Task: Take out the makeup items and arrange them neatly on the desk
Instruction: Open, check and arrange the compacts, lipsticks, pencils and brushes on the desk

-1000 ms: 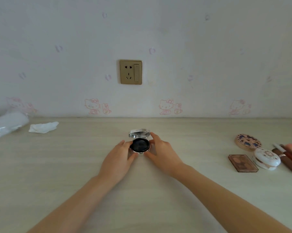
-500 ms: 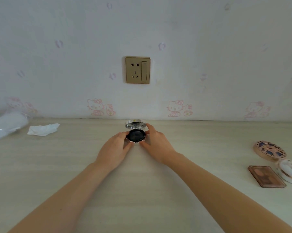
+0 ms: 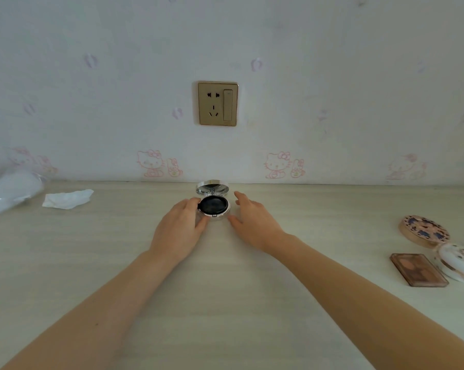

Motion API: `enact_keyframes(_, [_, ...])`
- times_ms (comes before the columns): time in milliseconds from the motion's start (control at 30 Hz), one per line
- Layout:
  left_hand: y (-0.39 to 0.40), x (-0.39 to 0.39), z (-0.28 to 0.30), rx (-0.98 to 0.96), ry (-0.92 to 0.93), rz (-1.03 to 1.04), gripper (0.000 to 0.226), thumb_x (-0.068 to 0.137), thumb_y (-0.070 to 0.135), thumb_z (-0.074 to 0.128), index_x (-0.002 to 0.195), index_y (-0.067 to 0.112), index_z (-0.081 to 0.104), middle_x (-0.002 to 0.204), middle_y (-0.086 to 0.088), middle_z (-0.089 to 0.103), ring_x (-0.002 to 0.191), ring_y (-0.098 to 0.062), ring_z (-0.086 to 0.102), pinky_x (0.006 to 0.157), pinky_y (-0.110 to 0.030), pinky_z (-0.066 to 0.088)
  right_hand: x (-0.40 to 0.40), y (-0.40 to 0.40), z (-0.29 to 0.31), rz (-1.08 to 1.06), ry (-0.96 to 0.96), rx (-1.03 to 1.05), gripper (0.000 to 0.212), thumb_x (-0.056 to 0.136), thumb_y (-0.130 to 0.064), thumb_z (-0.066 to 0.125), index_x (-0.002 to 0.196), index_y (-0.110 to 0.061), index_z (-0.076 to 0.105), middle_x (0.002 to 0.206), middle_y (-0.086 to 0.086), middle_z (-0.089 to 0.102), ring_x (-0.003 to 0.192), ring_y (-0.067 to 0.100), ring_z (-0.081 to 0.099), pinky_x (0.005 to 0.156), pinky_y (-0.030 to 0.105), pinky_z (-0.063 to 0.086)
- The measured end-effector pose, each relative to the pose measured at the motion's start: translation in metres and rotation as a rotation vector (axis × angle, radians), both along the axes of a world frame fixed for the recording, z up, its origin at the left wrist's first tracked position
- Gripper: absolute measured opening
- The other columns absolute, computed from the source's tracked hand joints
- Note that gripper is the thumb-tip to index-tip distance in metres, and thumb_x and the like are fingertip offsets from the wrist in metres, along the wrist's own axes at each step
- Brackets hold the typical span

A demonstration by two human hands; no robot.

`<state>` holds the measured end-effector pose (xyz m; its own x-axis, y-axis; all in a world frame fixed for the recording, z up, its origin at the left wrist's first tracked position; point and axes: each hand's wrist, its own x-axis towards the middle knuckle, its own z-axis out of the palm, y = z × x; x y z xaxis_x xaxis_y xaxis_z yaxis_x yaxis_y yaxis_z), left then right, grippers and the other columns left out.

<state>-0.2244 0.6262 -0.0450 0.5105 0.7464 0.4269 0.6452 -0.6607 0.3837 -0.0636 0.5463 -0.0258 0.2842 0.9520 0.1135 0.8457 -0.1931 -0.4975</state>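
The step in hand looks like placing: an open compact (image 3: 213, 206) sits on the bench (image 3: 92, 263) at its far middle, close to the wall and below the socket (image 3: 217, 103). The left hand (image 3: 178, 229) rests against the compact's left side, its grip loosely curved with fingertips touching the base rim. The right hand (image 3: 254, 222) lies just right of it, grip relaxed and spread, holding nothing; whether its thumb touches the base I cannot tell. I judge the next move calls for letting go, or shutting the lid, and then fetching another item.

The compact is round, with a pale silvery base holding a black disc, and its mirrored lid stands tilted up on the far side. Far right lie 3 more items close together: a patterned round case (image 3: 424, 231), a white compact (image 3: 459, 263) and a brown palette (image 3: 417, 269).
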Motion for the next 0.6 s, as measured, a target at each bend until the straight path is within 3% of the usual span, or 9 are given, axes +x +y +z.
enact_keyframes(167, [-0.034, 0.008, 0.015, 0.198, 0.041, -0.068, 0.029, 0.088, 0.023, 0.061, 0.115, 0.012, 0.061, 0.109, -0.005, 0.067, 0.109, -0.025, 0.058, 0.077, -0.035, 0.05, 0.016, -0.044, 0.014, 0.01, -0.132, -0.03, 0.054, 0.098, -0.025, 0.043, 0.148, -0.012, 0.024, 0.144, 0.008, 0.042, 0.135, 0.024, 0.034, 0.108, 0.037, 0.034])
enact_keyframes(333, [-0.079, 0.045, 0.022, 0.131, 0.06, -0.165, 0.037, 0.093, 0.028, 0.053, 0.127, 0.014, 0.055, 0.118, -0.004, 0.064, 0.121, -0.019, 0.05, 0.085, -0.037, 0.05, 0.04, -0.105, 0.027, -0.028, -0.184, -0.052, 0.052, 0.099, -0.026, 0.041, 0.148, -0.013, 0.026, 0.146, 0.005, 0.04, 0.137, 0.022, 0.032, 0.109, 0.036, 0.034])
enact_keyframes(600, [-0.147, 0.12, 0.025, 0.084, 0.102, -0.324, 0.035, 0.096, 0.029, 0.047, 0.129, 0.017, 0.052, 0.118, -0.001, 0.064, 0.121, -0.017, 0.049, 0.09, -0.036, 0.047, 0.098, -0.199, 0.046, -0.148, -0.306, -0.092, 0.045, 0.1, -0.027, 0.041, 0.143, -0.015, 0.037, 0.147, 0.002, 0.039, 0.136, 0.019, 0.033, 0.104, 0.03, 0.033])
